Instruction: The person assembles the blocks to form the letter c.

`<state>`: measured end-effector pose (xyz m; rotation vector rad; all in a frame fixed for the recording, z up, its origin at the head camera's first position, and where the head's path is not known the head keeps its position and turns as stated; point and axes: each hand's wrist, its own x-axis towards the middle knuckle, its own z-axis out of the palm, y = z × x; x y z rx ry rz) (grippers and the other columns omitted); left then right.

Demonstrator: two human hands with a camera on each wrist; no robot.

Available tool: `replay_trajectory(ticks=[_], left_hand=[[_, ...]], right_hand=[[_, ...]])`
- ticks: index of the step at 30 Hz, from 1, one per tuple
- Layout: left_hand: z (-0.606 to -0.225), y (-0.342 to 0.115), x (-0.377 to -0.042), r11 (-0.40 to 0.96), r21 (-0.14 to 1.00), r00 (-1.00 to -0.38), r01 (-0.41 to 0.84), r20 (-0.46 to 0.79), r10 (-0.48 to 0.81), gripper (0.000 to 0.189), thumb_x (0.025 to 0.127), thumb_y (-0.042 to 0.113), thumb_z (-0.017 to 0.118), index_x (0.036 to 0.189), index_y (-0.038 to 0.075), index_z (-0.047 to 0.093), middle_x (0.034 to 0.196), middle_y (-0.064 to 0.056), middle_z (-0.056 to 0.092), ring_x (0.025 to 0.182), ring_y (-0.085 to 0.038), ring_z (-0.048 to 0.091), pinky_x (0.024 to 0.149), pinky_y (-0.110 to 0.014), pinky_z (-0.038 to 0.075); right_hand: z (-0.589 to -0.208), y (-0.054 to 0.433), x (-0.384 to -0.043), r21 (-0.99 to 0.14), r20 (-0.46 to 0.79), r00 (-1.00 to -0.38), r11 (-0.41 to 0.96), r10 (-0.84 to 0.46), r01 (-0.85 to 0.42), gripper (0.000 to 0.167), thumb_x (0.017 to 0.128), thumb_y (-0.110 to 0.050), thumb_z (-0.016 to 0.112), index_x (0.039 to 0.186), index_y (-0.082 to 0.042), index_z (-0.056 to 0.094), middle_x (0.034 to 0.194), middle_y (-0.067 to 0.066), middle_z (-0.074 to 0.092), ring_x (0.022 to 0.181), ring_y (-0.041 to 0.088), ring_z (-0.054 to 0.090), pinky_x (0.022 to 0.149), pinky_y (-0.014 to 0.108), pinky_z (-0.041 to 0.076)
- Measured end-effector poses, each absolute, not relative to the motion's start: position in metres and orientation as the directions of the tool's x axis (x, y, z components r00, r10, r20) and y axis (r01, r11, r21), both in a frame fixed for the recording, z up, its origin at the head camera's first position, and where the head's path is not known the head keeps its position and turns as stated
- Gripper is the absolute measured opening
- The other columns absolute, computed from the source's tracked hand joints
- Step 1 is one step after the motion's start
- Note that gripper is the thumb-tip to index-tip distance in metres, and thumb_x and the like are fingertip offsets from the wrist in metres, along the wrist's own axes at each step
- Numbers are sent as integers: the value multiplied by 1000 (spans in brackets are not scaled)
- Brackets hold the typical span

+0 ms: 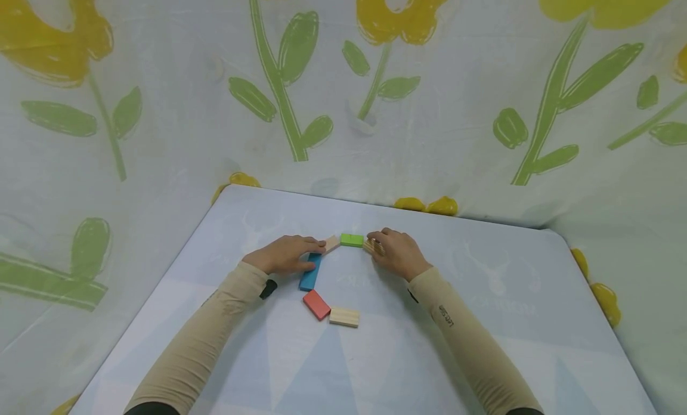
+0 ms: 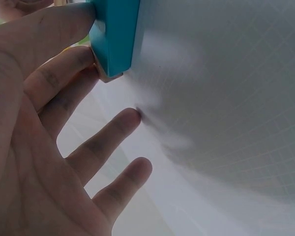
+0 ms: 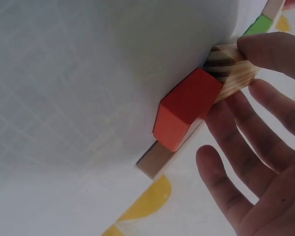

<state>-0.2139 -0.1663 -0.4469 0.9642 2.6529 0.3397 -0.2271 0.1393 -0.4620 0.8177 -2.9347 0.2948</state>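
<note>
My left hand reaches to the upper end of a blue wooden block. Its thumb touches the blue block's side, the index and middle fingertips rest at a pale wooden block, and the other two fingers extend free. A green block lies between the two hands. With thumb and index finger, my right hand pinches a striped wooden block beside the green one. In the right wrist view, a red block and a brownish block continue from it; the hand hides both from the head view.
Nearer on the white table, another red block meets the lower end of the blue one, and a light wooden block adjoins it. Behind the table hangs a flower-printed cloth.
</note>
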Motion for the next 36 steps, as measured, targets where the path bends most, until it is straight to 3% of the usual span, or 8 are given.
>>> replay_trajectory(ticks=[12,36], left_hand=[[-448,-167,-215,740,315,-726,594,-187,662,50,101,30,65,147,13,56,155,-5,47,141,-31,45,115,-49,37],[-448,-168,-215,737,328,-727,592,-178,663,49,100,28,66,146,12,56,155,-4,48,141,-32,45,115,-50,38]], right_hand=[[-464,140,-229,-139,133,-853,843,-504,-520,26,90,-21,76,115,-13,76,105,5,72,86,20,68,78,40,58],[-471,137,-230,-199,145,-871,849,-469,-490,29,91,-20,77,118,-10,76,100,7,70,83,19,62,77,37,56]])
